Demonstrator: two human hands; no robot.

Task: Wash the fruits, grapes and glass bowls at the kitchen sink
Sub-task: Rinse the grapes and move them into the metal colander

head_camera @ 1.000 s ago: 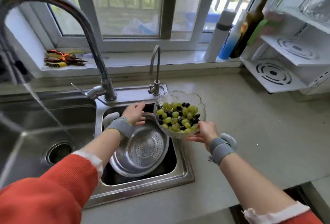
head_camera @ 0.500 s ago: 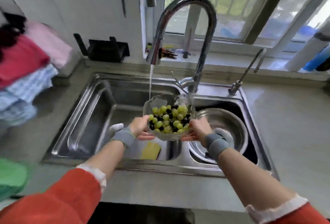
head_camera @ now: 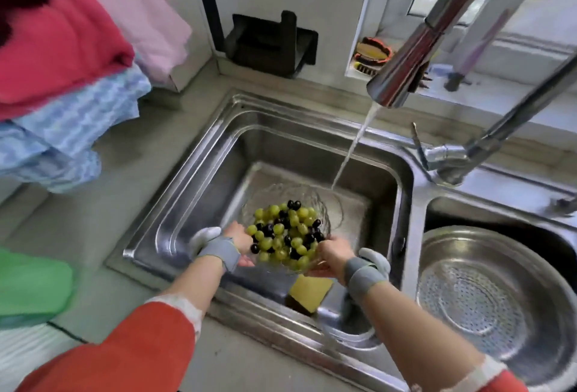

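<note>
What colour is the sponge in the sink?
Yellow; the sponge shows in the head view.

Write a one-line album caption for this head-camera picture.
Both hands, left hand and right hand, hold a glass bowl of grapes under the running faucet.

Clear scalloped glass bowl (head_camera: 282, 201) sits tilted over the left sink basin (head_camera: 312, 154), loaded with green and dark grapes (head_camera: 285, 234), tap stream hitting its far rim.

green and black grapes (head_camera: 285, 234), yellow sponge (head_camera: 310, 290)
</note>
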